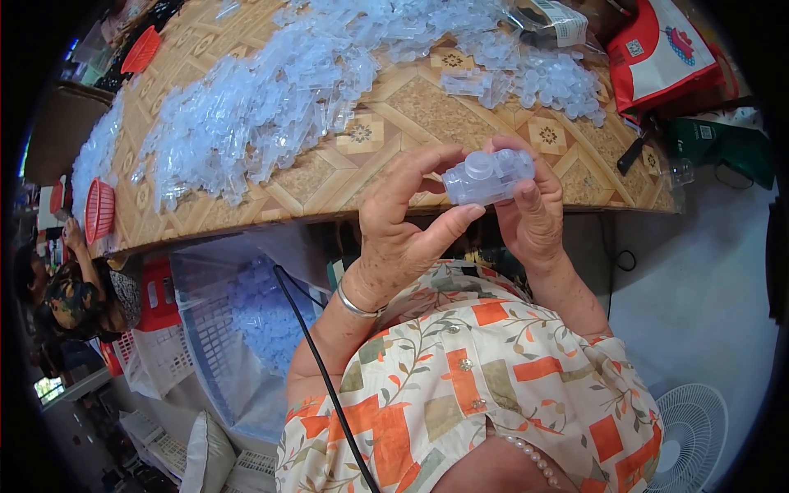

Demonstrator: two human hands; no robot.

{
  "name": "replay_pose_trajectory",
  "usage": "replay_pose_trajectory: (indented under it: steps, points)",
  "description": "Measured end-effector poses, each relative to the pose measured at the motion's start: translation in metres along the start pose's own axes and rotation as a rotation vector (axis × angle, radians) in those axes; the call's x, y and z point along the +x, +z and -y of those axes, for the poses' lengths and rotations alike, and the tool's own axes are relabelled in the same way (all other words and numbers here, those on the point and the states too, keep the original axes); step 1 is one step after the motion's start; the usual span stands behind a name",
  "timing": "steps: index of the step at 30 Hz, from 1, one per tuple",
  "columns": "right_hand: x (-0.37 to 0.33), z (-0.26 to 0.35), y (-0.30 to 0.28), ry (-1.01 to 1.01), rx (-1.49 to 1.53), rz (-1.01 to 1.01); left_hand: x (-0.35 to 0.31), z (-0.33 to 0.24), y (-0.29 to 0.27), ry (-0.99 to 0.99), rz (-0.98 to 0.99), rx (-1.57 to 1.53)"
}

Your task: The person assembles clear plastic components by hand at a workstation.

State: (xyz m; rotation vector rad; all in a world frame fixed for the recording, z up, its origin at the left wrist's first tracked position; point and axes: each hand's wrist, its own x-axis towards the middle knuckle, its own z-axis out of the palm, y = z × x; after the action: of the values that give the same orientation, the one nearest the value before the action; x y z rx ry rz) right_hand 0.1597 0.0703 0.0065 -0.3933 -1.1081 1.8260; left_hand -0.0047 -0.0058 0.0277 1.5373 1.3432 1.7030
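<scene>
In front of my body, just past the table's near edge, I hold a small translucent plastic container [503,182] with a round cap-like disc on its upper side. My right hand [534,218] grips its right end, thumb in front and fingers behind. At its left end, the thumb and forefinger of my left hand [394,222] close around it; the left wrist wears a silver bangle. A broad heap of clear plastic pieces [271,107] covers the table's left and far side. Small round clear pieces [559,86] lie in a pile beyond my right hand.
The table [427,111] has a patterned tan cover. A red-and-white bag [657,57] and a dark-handled tool [631,154] lie right. Left are a red basket [100,209] and another person [70,287]. A lined blue crate [205,329] stands below; a white fan [690,435] is lower right.
</scene>
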Motion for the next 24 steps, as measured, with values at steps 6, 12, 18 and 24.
replay_pose_trajectory:
  steps: [6, 12, 18, 24]
  points:
    - [0.001, -0.004, -0.005, 0.029, 0.067, 0.045, 0.002, -0.005, -0.004, 0.052, 0.106, 0.079]
    - [0.001, -0.006, -0.011, 0.04, -0.048, 0.107, -0.002, -0.005, -0.001, 0.012, 0.052, 0.124]
    - [0.003, -0.009, 0.005, 0.06, -0.171, 0.088, -0.012, 0.006, -0.012, -0.115, 0.062, 0.023]
    - [0.015, -0.013, 0.001, 0.008, -0.485, 0.031, -0.011, -0.004, -0.081, 0.173, -0.41, -0.896]
